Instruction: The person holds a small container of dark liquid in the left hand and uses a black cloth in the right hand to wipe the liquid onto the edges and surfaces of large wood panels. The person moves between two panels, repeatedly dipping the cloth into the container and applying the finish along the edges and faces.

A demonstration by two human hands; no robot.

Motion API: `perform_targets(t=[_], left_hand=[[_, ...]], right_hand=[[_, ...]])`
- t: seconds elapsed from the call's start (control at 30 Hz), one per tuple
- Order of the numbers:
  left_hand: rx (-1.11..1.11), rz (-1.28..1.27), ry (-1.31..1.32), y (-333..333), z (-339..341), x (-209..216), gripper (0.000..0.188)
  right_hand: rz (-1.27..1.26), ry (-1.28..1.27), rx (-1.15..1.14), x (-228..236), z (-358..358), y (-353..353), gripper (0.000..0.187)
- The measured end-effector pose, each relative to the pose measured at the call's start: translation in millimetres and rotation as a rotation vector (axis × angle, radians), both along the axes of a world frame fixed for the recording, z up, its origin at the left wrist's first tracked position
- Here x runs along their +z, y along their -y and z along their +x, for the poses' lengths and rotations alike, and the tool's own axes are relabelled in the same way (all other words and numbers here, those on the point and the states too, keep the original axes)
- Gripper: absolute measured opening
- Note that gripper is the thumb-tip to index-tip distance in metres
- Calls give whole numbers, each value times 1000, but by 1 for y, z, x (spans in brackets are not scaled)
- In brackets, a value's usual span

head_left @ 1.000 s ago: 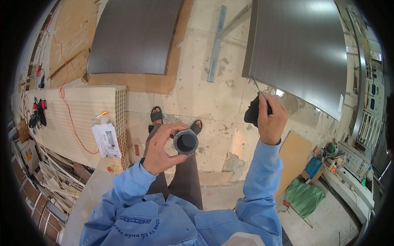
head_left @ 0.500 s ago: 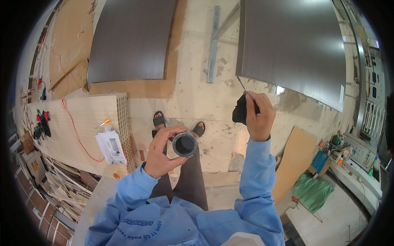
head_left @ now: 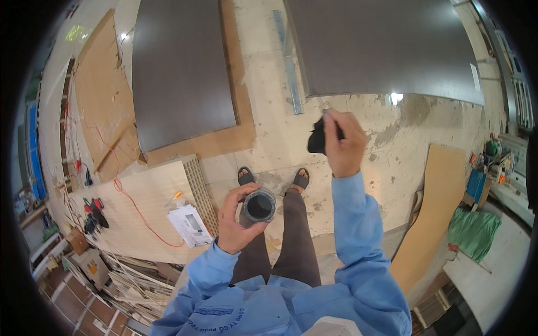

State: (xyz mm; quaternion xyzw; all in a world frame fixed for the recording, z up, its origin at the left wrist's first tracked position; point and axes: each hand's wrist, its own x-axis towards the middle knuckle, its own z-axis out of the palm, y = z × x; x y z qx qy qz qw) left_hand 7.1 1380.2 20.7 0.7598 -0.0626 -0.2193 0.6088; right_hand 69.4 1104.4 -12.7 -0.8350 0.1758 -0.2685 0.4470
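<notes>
My left hand [head_left: 238, 224] is wrapped round a small round pot [head_left: 260, 206] with a grey-smeared rim and a dark inside, held upright in front of my legs. Farther out and to the right, my right hand [head_left: 344, 143] is closed on a black cloth [head_left: 318, 138]. A thin tool, like a fine brush, also sits between those fingertips, though it hardly shows now. Just beyond this hand lies the near edge of a large dark brown panel [head_left: 381, 50].
A second dark panel [head_left: 182, 73] lies on cardboard to the left. Stacked pale boards [head_left: 140, 207] hold papers [head_left: 191, 225], an orange cord and tools. On the right are a tan board [head_left: 428, 207] and a green sheet [head_left: 473, 234]. A metal bar [head_left: 288, 67] lies between the panels.
My view has turned, and the panels and boards appear shifted. My right hand has tilted, and the thin tool that stuck out toward the panel's corner is now mostly hidden. Both hands keep their hold.
</notes>
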Motion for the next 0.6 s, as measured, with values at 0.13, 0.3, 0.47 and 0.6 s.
perform_targets(t=[0.13, 0.3, 0.47, 0.6], left_hand=[[-40, 23, 44, 1, 2, 2, 69], [-40, 19, 18, 0, 2, 3, 71], [-91, 37, 34, 5, 1, 3, 71], [-44, 10, 44, 13, 1, 6, 68]], right_hand=[[26, -79, 264, -7, -3, 0, 11], [97, 96, -248, -21, -7, 17, 9], [51, -3, 149, -30, -10, 11, 7], [199, 102, -113, -37, -11, 21, 8]])
